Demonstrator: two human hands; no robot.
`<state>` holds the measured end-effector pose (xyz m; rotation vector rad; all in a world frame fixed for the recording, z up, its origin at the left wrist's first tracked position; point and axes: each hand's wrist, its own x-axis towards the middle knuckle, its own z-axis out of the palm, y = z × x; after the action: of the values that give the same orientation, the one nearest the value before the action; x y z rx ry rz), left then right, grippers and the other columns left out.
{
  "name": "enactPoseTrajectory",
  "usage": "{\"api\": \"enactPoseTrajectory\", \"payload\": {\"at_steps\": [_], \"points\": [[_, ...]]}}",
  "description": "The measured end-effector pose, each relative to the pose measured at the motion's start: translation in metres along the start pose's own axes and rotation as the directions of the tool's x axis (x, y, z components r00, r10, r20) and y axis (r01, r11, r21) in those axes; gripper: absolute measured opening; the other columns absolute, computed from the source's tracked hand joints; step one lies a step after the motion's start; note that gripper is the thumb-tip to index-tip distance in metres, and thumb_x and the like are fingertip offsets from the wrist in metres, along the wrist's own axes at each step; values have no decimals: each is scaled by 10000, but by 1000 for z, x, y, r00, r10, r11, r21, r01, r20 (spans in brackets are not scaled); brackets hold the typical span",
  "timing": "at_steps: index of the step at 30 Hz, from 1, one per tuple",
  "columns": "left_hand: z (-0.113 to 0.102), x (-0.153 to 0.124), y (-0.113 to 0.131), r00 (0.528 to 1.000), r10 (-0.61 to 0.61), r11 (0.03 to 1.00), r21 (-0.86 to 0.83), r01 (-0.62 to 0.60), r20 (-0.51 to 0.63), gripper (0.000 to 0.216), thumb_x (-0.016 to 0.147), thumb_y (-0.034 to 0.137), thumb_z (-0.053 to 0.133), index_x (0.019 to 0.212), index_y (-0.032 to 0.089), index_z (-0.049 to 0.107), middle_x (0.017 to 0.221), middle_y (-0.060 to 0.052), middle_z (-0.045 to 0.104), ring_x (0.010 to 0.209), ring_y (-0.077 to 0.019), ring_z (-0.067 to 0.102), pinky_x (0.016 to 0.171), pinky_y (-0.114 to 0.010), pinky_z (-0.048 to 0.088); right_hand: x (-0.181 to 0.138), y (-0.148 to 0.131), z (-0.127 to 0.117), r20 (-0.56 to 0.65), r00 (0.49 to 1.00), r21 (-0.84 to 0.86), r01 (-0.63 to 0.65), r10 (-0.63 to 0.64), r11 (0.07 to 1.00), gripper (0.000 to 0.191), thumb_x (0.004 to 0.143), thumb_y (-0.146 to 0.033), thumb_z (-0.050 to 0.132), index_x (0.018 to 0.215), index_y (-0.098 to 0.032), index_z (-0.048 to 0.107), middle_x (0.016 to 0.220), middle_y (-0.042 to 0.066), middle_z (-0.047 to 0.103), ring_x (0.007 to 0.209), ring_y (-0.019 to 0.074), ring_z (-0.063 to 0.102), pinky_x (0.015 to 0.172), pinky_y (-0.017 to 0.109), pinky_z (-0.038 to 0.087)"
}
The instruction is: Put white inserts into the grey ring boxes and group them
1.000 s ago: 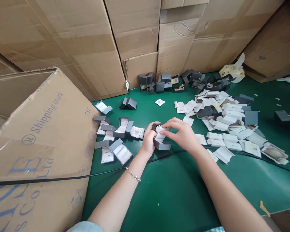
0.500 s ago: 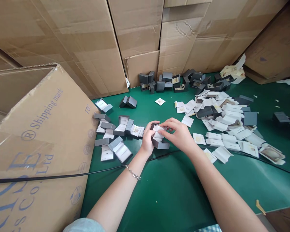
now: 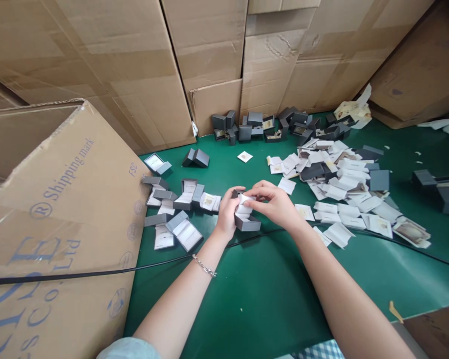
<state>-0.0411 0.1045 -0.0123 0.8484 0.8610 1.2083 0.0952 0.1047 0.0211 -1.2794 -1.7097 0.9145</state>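
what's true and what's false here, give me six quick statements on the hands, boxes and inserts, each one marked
1. The left hand holds an open gray box. True.
2. A chain bracelet is on the right arm. False: it is on the left arm.
3. The right hand has its fingers at the white insert in the held box. True.
4. The heap of white inserts lies left of the hands. False: it lies to their right.
5. A black cable crosses the view. True.
6. The boxes beside the brown carton are all shut. False: several stand open.
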Motion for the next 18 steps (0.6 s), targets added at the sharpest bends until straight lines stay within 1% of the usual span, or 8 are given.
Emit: {"api": "enactPoseTrajectory", "payload": {"at_steps": [4,7,10,13,15,17,18], "points": [[-2,2,-4,1000,-10,999,49,11,-22,263,721,242,444,957,188,548,778,-5,565,627,-121,498,540,-223,369,1,2,0,2,1000,-18,-5,5,1000,154,731,-301,650,851,-242,726,801,21,548,650,108,501,584,256,440],[-3,3,-7,1000,15,995,100,-12,-26,251,750,234,433,970,194,546,798,-3,562,641,-113,490,548,-214,369,2,4,0,-8,1000,-32,-4,3,999,157,736,-322,649,844,-237,724,785,20,542,646,110,496,593,262,435],[-4,3,-7,999,40,991,128,-40,-1,239,773,247,425,971,190,545,829,-9,566,677,-117,499,572,-214,382,2,6,3,-23,1000,-17,2,-2,1000,154,730,-330,651,828,-227,711,774,15,541,639,108,492,593,261,424],[-3,1,-4,996,55,987,149,-64,65,216,770,258,453,943,178,553,889,-24,581,793,-144,536,663,-229,417,2,5,7,-51,998,-13,27,-28,1000,103,734,-296,626,761,-202,659,778,10,535,623,100,477,569,252,401],[-2,0,0,993,62,988,135,-75,102,199,761,254,468,914,168,562,899,-28,589,849,-156,546,719,-237,423,2,5,10,-65,997,-20,35,-36,999,87,734,-275,612,718,-190,601,780,3,525,598,89,453,550,243,386],[-1,-2,3,992,40,996,78,-49,116,220,749,261,466,920,162,565,870,-29,593,811,-153,555,704,-245,429,1,4,13,-94,996,-14,5,-6,1000,123,723,-289,623,717,-189,551,753,-10,513,569,81,427,534,237,381],[0,-3,4,992,9,999,33,-13,123,246,735,265,471,941,164,560,853,-29,596,772,-151,560,679,-251,435,1,4,14,-115,993,0,-25,25,1000,161,710,-311,639,728,-192,532,726,-19,504,556,81,420,523,234,382]]}}
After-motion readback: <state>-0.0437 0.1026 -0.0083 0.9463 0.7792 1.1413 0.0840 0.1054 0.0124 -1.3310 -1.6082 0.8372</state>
